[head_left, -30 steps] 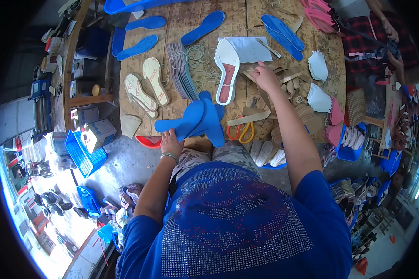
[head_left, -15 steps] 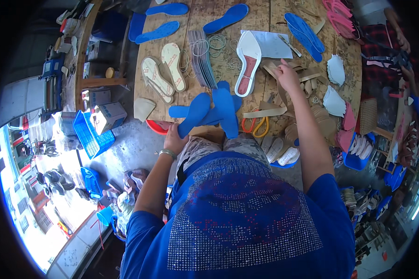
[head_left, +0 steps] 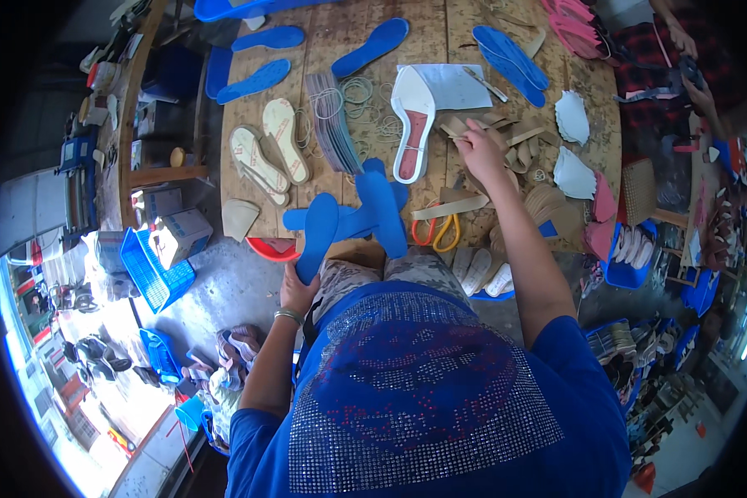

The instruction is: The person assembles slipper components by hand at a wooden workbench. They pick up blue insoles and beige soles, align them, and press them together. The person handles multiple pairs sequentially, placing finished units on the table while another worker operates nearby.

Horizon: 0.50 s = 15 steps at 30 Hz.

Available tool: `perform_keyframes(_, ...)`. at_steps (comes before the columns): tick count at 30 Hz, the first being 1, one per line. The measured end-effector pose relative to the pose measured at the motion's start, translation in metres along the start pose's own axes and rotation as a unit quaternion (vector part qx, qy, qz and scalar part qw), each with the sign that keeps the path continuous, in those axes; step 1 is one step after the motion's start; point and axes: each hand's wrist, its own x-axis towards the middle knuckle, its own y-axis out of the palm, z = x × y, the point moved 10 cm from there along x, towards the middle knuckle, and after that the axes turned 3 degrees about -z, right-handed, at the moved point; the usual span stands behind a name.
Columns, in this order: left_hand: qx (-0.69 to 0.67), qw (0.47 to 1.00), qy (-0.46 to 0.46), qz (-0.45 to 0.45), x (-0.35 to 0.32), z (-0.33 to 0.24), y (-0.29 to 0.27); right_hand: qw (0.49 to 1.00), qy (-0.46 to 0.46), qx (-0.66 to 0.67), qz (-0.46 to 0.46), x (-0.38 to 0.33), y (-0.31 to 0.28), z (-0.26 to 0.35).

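Note:
My left hand (head_left: pixel 297 290) is closed round the heel end of a blue insole (head_left: pixel 318 236) at the table's near edge. Beside it, more blue insoles (head_left: pixel 381 207) lie crossed over each other. My right hand (head_left: pixel 479 152) reaches over a heap of tan strips (head_left: pixel 523 149). Its thumb and fingers pinch at the end of one tan strip (head_left: pixel 451 127). Just left of that hand lies a white sole-shaped piece (head_left: pixel 413 124) with a reddish middle. Scissors with orange and yellow handles (head_left: pixel 446 233) lie nearer me, partly under a flat tan strip (head_left: pixel 452 206).
Cream insoles (head_left: pixel 284 139), a grey banded stack (head_left: pixel 334 124) and loose rubber bands (head_left: pixel 357 95) lie on the wooden table (head_left: pixel 440 33). White scalloped pieces (head_left: pixel 573 116) and pink pieces (head_left: pixel 568 29) are at right. Another person's hand (head_left: pixel 681 37) shows at far right.
The whole view has shifted, so the table sits lower and further left. My right hand has moved slightly left over the strips. The left hand still holds the blue insole.

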Motion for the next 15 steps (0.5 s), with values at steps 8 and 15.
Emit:
perform_keyframes(8, -0.012, 1.0, 0.019, -0.015, 0.007, -0.003, 0.0, 0.999, 0.02, 0.029, -0.008, 0.005, -0.01, 0.007)
perform_keyframes(15, 0.0, 1.0, 0.016, -0.014, 0.006, 0.01, -0.003, 0.986, -0.014, 0.16, -0.04, -0.009, -0.033, 0.019)
